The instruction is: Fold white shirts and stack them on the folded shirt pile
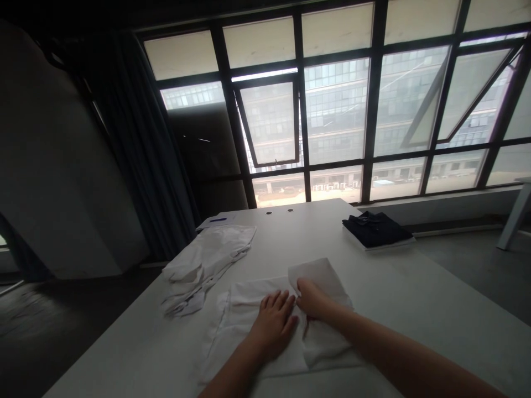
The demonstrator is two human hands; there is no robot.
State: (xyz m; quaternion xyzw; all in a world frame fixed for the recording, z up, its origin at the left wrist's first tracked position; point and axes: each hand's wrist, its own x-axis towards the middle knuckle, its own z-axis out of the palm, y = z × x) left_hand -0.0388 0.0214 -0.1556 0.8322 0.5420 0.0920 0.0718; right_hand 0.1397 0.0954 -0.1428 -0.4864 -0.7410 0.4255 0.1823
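Observation:
A white garment (249,320) lies partly folded on the white table in front of me. My left hand (276,323) rests flat on it, fingers stretched out over the cloth. Just to the right, my right hand (313,299) is closed on the folded-over part of the same garment, its fingers curled around the fabric. That folded part spreads above and below my right hand, with creases near the wrist. The fingertips of my right hand are partly hidden.
Another white garment (207,260) lies rumpled at the table's left. A folded dark shirt (375,228) sits on something white at the right edge. Paper with a blue pen (218,220) is at the far left corner. Windows (336,110) stand beyond the white table (290,237).

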